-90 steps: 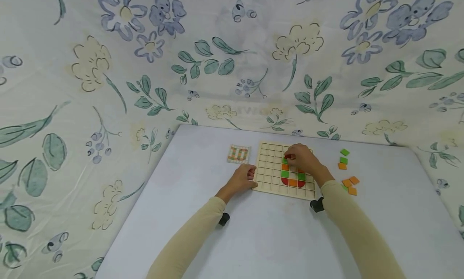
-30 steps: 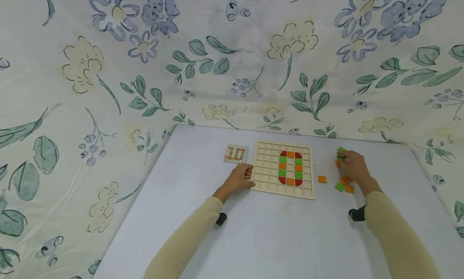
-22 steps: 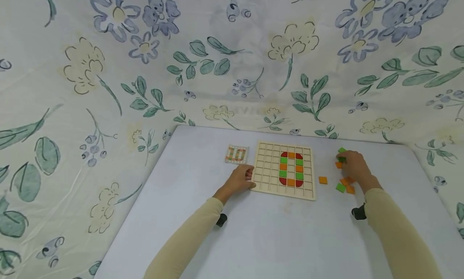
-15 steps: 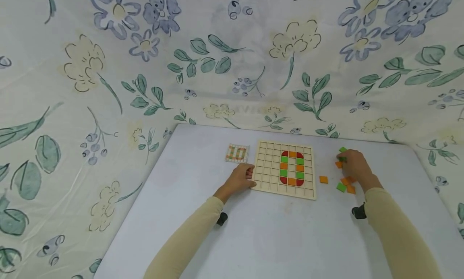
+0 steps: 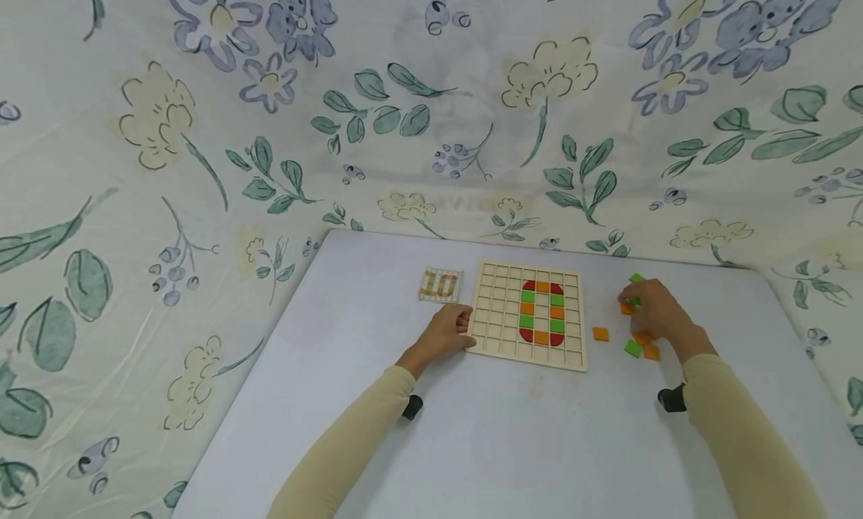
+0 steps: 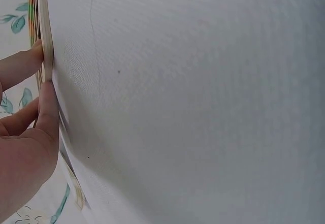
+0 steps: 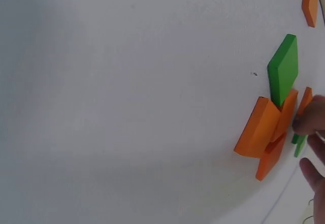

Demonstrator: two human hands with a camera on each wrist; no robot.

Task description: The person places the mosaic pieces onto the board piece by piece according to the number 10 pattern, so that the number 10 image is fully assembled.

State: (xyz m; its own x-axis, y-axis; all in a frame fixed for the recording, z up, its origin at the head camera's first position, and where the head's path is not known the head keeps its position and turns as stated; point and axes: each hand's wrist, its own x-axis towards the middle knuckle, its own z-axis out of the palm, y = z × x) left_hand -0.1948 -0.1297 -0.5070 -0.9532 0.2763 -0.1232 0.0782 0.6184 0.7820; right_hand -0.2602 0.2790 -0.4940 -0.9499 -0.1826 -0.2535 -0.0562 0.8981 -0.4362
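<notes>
A wooden grid board [image 5: 491, 314] lies on the table, with red, orange and green tiles set in a ring in its right half. My left hand [image 5: 443, 335] grips the board's left edge, with the thumb by the near corner. In the left wrist view, the fingers [image 6: 48, 107] press on the pale board edge [image 6: 45, 36]. Right of the board, my right hand [image 5: 661, 313] pinches a green tile [image 5: 634, 300], which its fingertips partly cover. An orange tile [image 5: 627, 308] lies right against these fingertips. The right wrist view shows the fingers [image 7: 311, 117] over green and orange tiles at the right edge.
Left of the board's far part lies a patterned card [image 5: 441, 285]. A single orange tile [image 5: 601, 334] sits just right of the board. Nearer than the right hand are several loose orange tiles [image 5: 651, 352] and a green tile [image 5: 633, 347]. A floral cloth [image 5: 431, 129] hangs behind the table.
My right hand has moved from the ring on the board to the loose tiles. One orange tile now lies nearer the board. The left hand stays at the board's edge.
</notes>
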